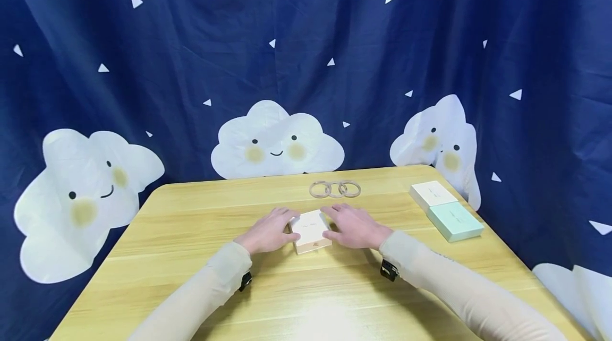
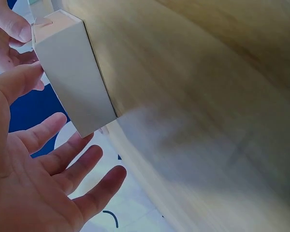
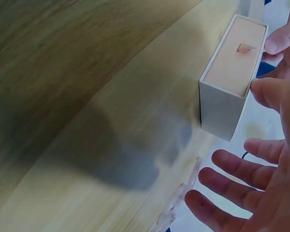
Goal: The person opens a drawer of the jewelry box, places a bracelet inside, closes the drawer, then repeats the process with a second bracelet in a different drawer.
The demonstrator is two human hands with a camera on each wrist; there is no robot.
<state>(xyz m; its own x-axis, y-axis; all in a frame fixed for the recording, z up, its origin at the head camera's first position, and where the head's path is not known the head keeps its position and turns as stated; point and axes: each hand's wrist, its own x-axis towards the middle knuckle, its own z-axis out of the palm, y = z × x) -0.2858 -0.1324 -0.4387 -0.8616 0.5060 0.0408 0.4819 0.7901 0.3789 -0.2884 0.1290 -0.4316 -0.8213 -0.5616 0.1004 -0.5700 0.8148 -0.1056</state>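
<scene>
A small white drawer box point(image 1: 311, 227) with a peach inner drawer sits near the middle of the table, small print on its lid. In the right wrist view, a little tab point(image 3: 244, 48) sticks out of the peach drawer end point(image 3: 234, 60). My left hand point(image 1: 270, 230) is at the box's left side, thumb tip against its edge, the other fingers spread and fairly straight. On the opposite side is my right hand point(image 1: 356, 227), its thumb touching the box's edge and its remaining fingers spread apart. Both palms look free of the box in the wrist views.
Behind the box lie three overlapping pinkish rings point(image 1: 336, 189) in a row. A white box point(image 1: 432, 194) and a mint-green box point(image 1: 456, 220) stand side by side near the right edge of the wooden table point(image 1: 191, 235). A dark blue cloud-print curtain point(image 1: 306, 65) hangs behind.
</scene>
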